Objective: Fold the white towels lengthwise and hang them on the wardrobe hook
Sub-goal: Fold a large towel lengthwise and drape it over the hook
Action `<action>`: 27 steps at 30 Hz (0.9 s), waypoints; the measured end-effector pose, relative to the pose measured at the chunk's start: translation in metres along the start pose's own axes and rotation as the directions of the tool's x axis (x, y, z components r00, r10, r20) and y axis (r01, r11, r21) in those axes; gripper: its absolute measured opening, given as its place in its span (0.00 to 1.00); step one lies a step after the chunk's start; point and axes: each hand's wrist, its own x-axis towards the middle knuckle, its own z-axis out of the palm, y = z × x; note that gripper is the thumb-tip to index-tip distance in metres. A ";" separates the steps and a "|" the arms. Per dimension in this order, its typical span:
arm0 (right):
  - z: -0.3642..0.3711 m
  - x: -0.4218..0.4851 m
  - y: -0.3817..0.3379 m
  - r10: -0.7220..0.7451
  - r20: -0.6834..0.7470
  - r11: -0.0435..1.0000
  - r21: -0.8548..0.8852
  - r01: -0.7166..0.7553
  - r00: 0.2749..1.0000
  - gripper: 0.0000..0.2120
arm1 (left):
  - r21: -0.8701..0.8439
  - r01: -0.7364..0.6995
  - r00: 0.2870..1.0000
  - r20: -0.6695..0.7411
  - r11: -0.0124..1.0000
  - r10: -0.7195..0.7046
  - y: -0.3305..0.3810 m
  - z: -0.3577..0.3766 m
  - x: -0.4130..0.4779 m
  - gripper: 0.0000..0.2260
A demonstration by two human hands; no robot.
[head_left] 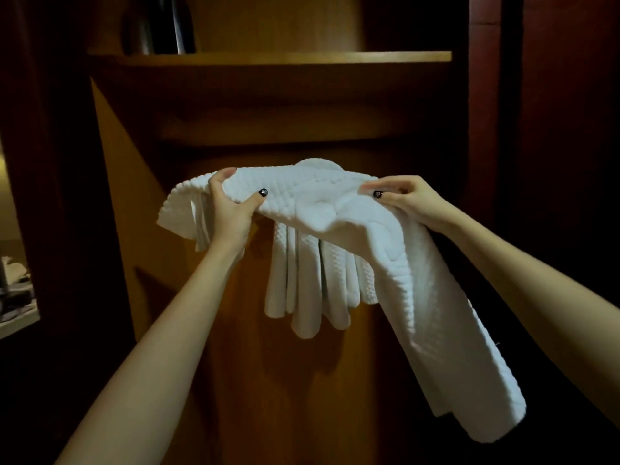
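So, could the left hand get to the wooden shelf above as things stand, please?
Probably, but not freely: the left hand grips the white towel with the right hand; otherwise open air lies between it and the shelf.

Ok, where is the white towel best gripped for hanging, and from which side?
Probably the top fold of the white towel, from the near side, hands spread. The left hand grips its bunched left end, the right hand pinches the right. The long tail droops right, so a wide hold keeps it level.
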 end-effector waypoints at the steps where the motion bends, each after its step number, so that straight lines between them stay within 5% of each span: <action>1: -0.002 0.014 0.000 -0.014 -0.016 1.000 0.000 0.014 1.000 0.14 | 0.021 -0.027 0.999 -0.032 0.999 0.027 -0.003 0.003 0.009 0.25; 8: -0.018 0.105 0.023 -0.115 -0.119 0.991 0.055 0.122 0.986 0.12 | 0.072 -0.161 0.979 -0.112 0.984 0.169 -0.035 0.026 0.075 0.24; 14: -0.038 0.182 0.054 -0.118 -0.088 0.984 0.121 0.129 0.989 0.10 | -0.151 -0.066 0.991 -0.126 0.986 0.047 -0.068 0.056 0.128 0.21; 19: -0.041 0.240 0.077 -0.100 -0.046 0.985 0.136 0.105 0.994 0.13 | -0.103 -0.142 0.972 -0.203 0.985 0.119 -0.086 0.066 0.165 0.22; 23: -0.022 0.257 0.122 0.025 0.075 0.983 0.179 -0.038 0.997 0.13 | -0.185 -0.011 0.992 -0.129 0.983 -0.013 -0.119 0.059 0.167 0.18; 27: -0.004 0.232 0.157 0.107 -0.015 0.986 0.128 -0.104 0.994 0.13 | -0.164 -0.018 1.000 0.005 0.986 0.020 -0.157 0.047 0.140 0.13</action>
